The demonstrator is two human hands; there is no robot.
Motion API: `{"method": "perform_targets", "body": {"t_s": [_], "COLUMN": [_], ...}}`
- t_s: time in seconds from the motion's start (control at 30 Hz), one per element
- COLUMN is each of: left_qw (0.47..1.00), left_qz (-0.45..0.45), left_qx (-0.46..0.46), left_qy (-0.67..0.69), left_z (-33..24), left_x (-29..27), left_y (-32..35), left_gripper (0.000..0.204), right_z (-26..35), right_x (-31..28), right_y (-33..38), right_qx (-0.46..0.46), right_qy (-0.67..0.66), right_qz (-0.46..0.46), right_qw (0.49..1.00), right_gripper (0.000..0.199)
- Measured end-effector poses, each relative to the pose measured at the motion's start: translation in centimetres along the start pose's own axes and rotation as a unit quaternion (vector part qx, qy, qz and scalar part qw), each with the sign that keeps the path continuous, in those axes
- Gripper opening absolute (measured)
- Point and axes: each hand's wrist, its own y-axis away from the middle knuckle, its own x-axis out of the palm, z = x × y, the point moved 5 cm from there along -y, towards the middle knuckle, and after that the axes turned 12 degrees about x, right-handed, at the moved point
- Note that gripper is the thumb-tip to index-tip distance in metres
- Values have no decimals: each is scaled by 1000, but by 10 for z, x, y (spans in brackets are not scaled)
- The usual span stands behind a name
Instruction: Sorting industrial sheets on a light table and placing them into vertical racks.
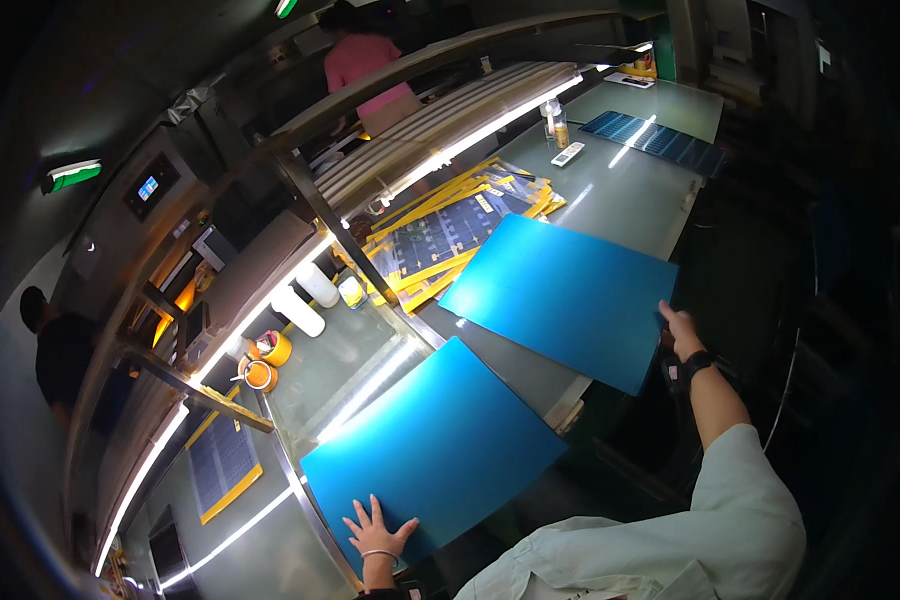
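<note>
Two flat, glossy blue sheets lie side by side on the bench, their near edges reaching past its front. My left hand (377,532) rests flat with fingers spread on the lower left corner of the nearer blue sheet (435,445). At the right edge of the farther blue sheet (565,300), my right hand (682,330) is closed, thumb along the top face and the other fingers hidden beneath. That sheet sits at an angle to the nearer one, with a wedge of bench showing between them.
A pile of yellow-edged dark films (450,230) lies behind the farther sheet. White bottles (298,311) and orange cups (261,375) stand under the lit shelf (320,200). A dark blue patterned panel (655,142) lies far right. Two people (362,70) are beyond the shelf.
</note>
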Motion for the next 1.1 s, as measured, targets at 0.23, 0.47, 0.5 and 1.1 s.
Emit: {"method": "perform_targets", "body": {"t_s": [0.23,0.47,0.5,1.1], "left_qw": [997,687,592,272], "left_qz": [47,125,181,287], "left_qx": [54,318,318,88], "left_qy": [-5,641,718,914], "left_z": [-8,-186,-218,-351], "left_x": [-25,-102,-98,41], "left_y": [-22,-53,-57,-69], "left_gripper": [98,79,87,102], "right_z": [6,117,114,-7], "right_x": [17,-5,-6,81], "right_y": [28,201,206,304], "right_qx": [29,-276,-280,-625], "right_qy": [-215,-77,-75,428], "right_qz": [205,199,202,296], "right_qw": [955,937,935,581], "right_gripper": [28,28,28,17]}}
